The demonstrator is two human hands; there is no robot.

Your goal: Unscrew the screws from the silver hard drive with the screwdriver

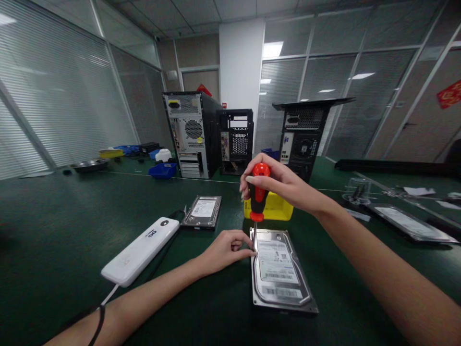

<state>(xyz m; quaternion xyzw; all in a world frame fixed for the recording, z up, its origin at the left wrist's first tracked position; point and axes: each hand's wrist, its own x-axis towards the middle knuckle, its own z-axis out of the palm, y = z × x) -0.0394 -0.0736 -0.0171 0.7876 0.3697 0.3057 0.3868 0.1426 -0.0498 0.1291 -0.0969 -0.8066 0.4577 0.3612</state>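
Taking the near hard drive [281, 271] as my landmark: well to its left I see a white power bank [141, 251], and behind-left a second drive [202, 211]. My left hand [225, 248] rests fingertips together against the drive's top-left corner, bracing it. Above that corner my right hand [281, 185] wraps the red screwdriver [258, 192], tip down. I judge the tip could slip off the screw and gouge the lid if my brace loosens.
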